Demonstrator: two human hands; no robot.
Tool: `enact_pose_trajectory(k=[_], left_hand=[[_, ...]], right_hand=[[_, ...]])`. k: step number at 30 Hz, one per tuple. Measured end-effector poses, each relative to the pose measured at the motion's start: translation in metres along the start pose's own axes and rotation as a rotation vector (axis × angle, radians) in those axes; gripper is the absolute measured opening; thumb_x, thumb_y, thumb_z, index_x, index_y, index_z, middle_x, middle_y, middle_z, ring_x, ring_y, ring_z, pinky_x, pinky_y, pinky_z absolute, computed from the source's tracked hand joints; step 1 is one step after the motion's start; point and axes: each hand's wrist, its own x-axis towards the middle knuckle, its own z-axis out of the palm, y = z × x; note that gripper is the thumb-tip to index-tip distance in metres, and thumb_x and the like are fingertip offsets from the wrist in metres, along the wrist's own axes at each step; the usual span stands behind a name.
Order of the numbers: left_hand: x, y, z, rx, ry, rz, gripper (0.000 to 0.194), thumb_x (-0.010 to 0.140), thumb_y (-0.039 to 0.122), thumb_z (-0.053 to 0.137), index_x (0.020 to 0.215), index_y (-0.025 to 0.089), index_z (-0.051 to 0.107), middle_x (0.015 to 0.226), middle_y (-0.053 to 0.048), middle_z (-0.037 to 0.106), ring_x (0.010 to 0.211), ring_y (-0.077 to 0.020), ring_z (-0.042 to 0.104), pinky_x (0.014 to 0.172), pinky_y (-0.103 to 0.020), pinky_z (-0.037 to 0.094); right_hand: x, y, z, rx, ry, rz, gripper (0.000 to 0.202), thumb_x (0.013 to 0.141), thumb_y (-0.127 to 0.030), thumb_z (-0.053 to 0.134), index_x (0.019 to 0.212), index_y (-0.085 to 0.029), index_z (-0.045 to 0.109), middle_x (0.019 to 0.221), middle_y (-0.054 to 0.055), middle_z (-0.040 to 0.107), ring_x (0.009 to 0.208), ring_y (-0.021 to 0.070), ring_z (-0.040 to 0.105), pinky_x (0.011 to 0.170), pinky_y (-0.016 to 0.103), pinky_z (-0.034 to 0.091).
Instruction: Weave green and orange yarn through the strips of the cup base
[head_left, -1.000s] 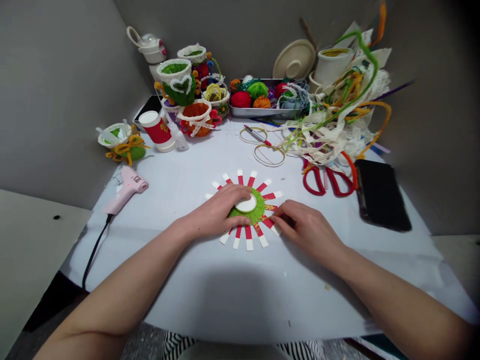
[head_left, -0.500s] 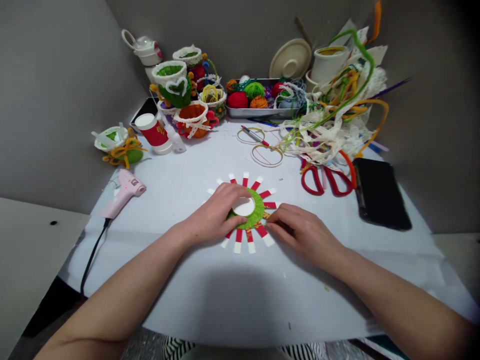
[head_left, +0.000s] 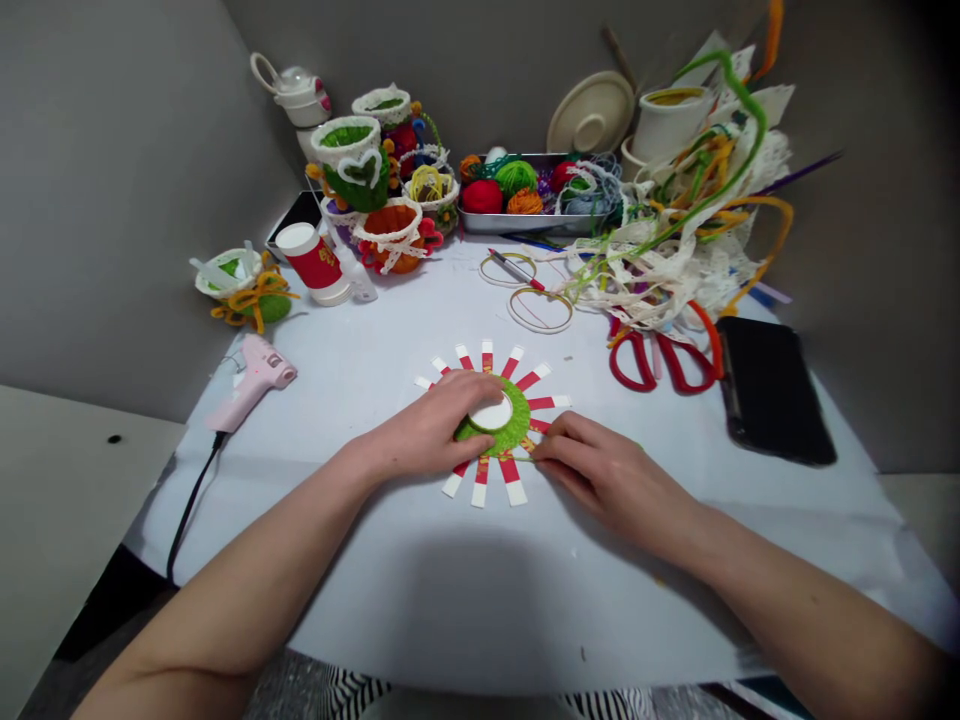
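Note:
A cut paper cup (head_left: 513, 470) lies on the table with its red and white strips spread outward like rays. Green yarn (head_left: 516, 428) forms a ring around its round white base (head_left: 491, 411). My left hand (head_left: 431, 420) grips the left side of the ring, thumb at the lower edge and fingers over the top. At the ring's lower right, my right hand (head_left: 600, 465) pinches a thin green strand of the yarn beside the strips.
A pink glue gun (head_left: 259, 380) with a black cord lies left. Red scissors (head_left: 664, 362) and a black phone (head_left: 776, 390) are on the right. Behind stand decorated cups (head_left: 352, 170), a yarn tray (head_left: 525, 222) and a lace pile (head_left: 660, 270).
The cut cup has turned slightly clockwise under my left hand. My right hand still pinches near the ring, and the green strand now shows more clearly. The view has shifted slightly.

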Motion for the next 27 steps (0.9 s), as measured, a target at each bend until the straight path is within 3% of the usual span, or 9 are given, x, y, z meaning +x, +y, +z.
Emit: enact_pose_trajectory(k=[6, 14, 22, 27], left_hand=[[0.0, 0.0, 0.0, -0.026, -0.01, -0.024, 0.045, 0.093, 0.034, 0.075, 0.133, 0.025, 0.055, 0.142, -0.014, 0.062, 0.135, -0.0338, 0.057, 0.112, -0.057, 0.049], [0.0, -0.005, -0.002, -0.033, -0.051, -0.016, 0.051, 0.091, 0.025, 0.078, 0.135, 0.026, 0.053, 0.147, -0.013, 0.06, 0.138, -0.0329, 0.055, 0.115, -0.056, 0.047], [0.0, -0.008, -0.009, -0.07, -0.058, 0.046, 0.042, 0.094, 0.024, 0.074, 0.132, 0.025, 0.055, 0.145, -0.013, 0.063, 0.135, -0.0313, 0.058, 0.113, -0.053, 0.049], [0.002, -0.005, -0.007, -0.054, -0.054, 0.103, 0.023, 0.102, 0.024, 0.063, 0.125, 0.023, 0.057, 0.142, -0.014, 0.065, 0.135, -0.0297, 0.058, 0.114, -0.055, 0.048]], right_hand=[[-0.002, 0.003, 0.0, -0.006, -0.021, -0.006, 0.027, 0.11, -0.024, 0.045, 0.108, -0.02, 0.071, 0.102, 0.01, 0.069, 0.093, 0.0204, 0.065, 0.081, 0.033, 0.055], [-0.002, 0.001, -0.008, 0.012, 0.0, -0.019, 0.021, 0.109, -0.022, 0.047, 0.108, -0.02, 0.069, 0.099, 0.008, 0.069, 0.09, 0.0199, 0.064, 0.079, 0.033, 0.054], [-0.004, -0.004, -0.012, -0.025, -0.086, -0.106, 0.028, 0.108, -0.02, 0.046, 0.097, -0.019, 0.072, 0.092, 0.008, 0.068, 0.082, 0.0179, 0.062, 0.071, 0.03, 0.051], [-0.003, -0.005, -0.011, -0.03, -0.082, -0.105, 0.029, 0.11, -0.022, 0.044, 0.099, -0.017, 0.071, 0.094, 0.008, 0.068, 0.083, 0.018, 0.064, 0.071, 0.03, 0.054]])
